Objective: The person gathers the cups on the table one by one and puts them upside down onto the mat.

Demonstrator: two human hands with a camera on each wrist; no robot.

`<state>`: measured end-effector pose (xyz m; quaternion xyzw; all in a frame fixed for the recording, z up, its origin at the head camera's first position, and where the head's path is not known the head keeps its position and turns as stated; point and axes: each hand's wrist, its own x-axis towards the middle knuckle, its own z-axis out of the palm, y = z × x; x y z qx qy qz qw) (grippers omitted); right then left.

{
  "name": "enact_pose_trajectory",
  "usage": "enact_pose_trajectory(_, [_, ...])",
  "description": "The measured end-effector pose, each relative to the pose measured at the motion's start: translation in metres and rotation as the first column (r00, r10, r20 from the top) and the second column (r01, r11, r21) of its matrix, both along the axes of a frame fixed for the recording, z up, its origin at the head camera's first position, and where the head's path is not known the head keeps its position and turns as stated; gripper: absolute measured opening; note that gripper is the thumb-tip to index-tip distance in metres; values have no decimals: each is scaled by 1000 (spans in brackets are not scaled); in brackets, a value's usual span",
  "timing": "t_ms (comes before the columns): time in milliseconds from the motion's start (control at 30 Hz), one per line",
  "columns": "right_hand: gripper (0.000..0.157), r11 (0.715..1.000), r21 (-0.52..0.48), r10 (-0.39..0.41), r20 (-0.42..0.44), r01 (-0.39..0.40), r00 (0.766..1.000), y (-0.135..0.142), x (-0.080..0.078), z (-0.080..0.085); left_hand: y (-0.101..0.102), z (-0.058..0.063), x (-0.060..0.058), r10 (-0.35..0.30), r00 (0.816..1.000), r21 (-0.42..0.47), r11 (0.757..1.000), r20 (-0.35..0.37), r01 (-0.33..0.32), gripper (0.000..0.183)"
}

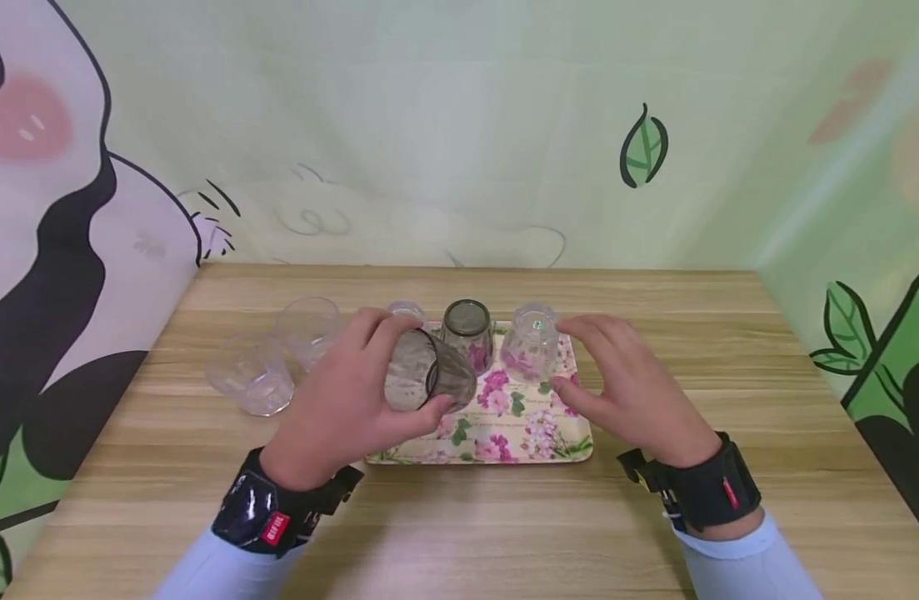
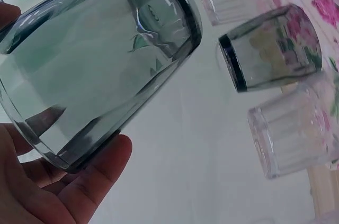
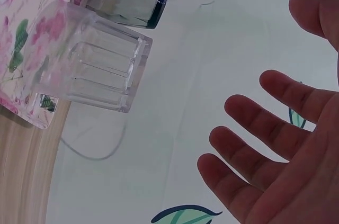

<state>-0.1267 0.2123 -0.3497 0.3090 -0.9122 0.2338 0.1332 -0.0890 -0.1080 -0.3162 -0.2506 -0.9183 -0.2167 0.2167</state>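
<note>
My left hand (image 1: 347, 392) grips a smoky grey glass (image 2: 106, 70) between fingers and thumb, tilted on its side above the floral tray (image 1: 496, 433). A second smoky glass (image 1: 468, 333) stands upside down at the tray's back. To its right is an upside-down clear glass (image 1: 530, 346). My right hand (image 1: 631, 383) is close to that clear glass, its fingers spread and holding nothing; the right wrist view shows a gap between its fingers (image 3: 249, 118) and the clear glass (image 3: 100, 65). Another clear glass (image 1: 407, 310), partly hidden behind my left hand, stands at the tray's back left.
Two clear glasses stand on the wooden table (image 1: 691, 308) left of the tray: one nearer (image 1: 252, 379), one farther back (image 1: 309, 325), partly behind my left hand. A printed cloth wall (image 1: 429, 150) rises behind the table and along both sides.
</note>
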Motion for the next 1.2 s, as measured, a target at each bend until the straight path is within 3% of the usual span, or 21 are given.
enact_pose_trajectory(500, [66,1000,11,23,9,-23,1000,-4,2,-2,23,3,0,-42,999,79,996,-8,42,76])
enact_pose_trajectory(1200, [92,984,-46,168,-55,-170,984,-10,8,2,58,-1,-5,-112,993,160,981,-24,114,81])
